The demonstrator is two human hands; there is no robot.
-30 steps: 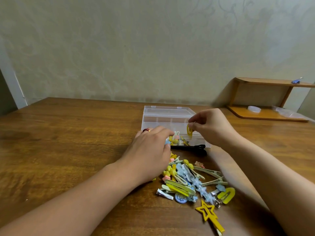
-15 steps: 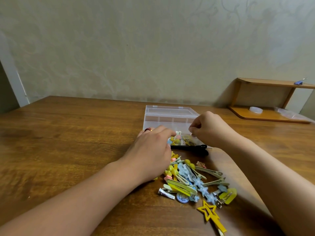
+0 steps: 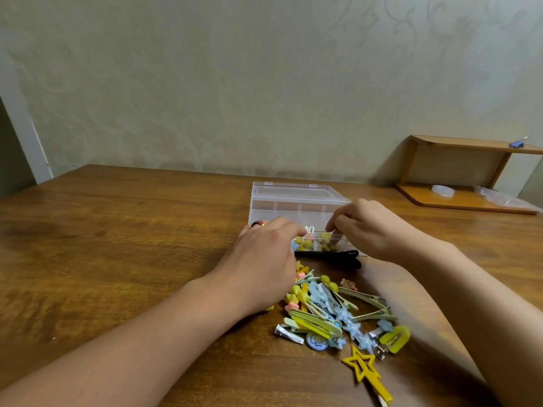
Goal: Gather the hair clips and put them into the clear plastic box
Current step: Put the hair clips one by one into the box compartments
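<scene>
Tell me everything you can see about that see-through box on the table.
The clear plastic box looks like thin, colourless plastic, rectangular, with inner dividers forming compartments. Its lid is swung open and lies behind it, with two small latch tabs on the far edge. It sits flat on the wooden table. Small yellow, blue and white hair clips lie in its near compartments. The right hand has its fingertips at the near right rim, the left hand covers the near left corner, and a black clip lies against the front.

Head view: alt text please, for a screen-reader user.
Both hands reach to an open clear plastic box on a wooden table: the left hand at its near edge, the right hand with fingers curled over it. A pile of colourful hair clips lies nearer.
</scene>
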